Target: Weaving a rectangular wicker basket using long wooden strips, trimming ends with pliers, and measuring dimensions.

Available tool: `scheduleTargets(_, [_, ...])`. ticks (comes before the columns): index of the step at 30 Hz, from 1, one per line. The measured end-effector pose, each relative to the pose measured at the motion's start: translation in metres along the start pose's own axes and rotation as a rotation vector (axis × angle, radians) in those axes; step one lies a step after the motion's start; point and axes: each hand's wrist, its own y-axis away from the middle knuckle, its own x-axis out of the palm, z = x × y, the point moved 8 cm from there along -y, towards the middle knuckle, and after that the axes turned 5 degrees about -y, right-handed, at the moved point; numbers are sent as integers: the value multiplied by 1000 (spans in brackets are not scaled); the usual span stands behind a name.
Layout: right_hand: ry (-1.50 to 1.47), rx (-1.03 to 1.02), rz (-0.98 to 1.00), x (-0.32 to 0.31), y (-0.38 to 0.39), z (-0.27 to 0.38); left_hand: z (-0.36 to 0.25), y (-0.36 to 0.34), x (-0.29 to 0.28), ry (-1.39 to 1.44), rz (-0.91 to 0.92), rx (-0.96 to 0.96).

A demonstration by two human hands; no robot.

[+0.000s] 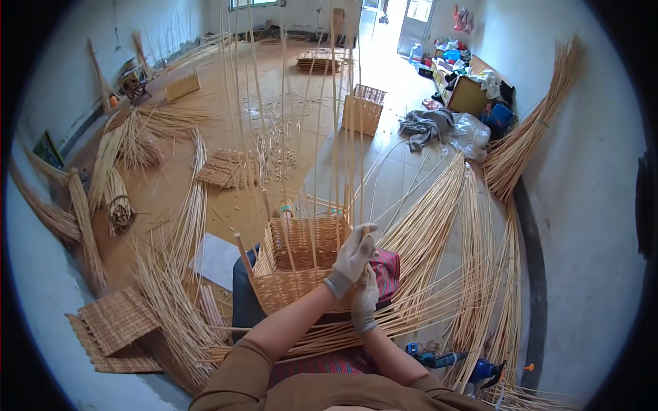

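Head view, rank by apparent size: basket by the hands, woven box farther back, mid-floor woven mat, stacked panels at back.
1. Basket
2. Woven box and woven mat: too alike to rank
3. Stacked panels

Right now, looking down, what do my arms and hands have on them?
Your left hand and right hand each wear an off-white glove with a grey cuff at the wrist. Brown sleeves end around the elbows, leaving the forearms bare.
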Motion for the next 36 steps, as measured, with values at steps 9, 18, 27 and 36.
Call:
scheduleTargets(9, [764, -628, 414, 10, 37, 103, -77, 74, -13, -712, 99, 292])
scheduleTargets(18, [997, -298, 839, 19, 45, 74, -94, 140, -73, -1233, 98, 188])
scheduleTargets(27, [346, 92, 484, -23, 27, 106, -74, 174, -104, -1389, 238, -25])
scheduleTargets(36, [-36, 620, 751, 21, 98, 57, -79, 172, -85, -1359, -38, 78])
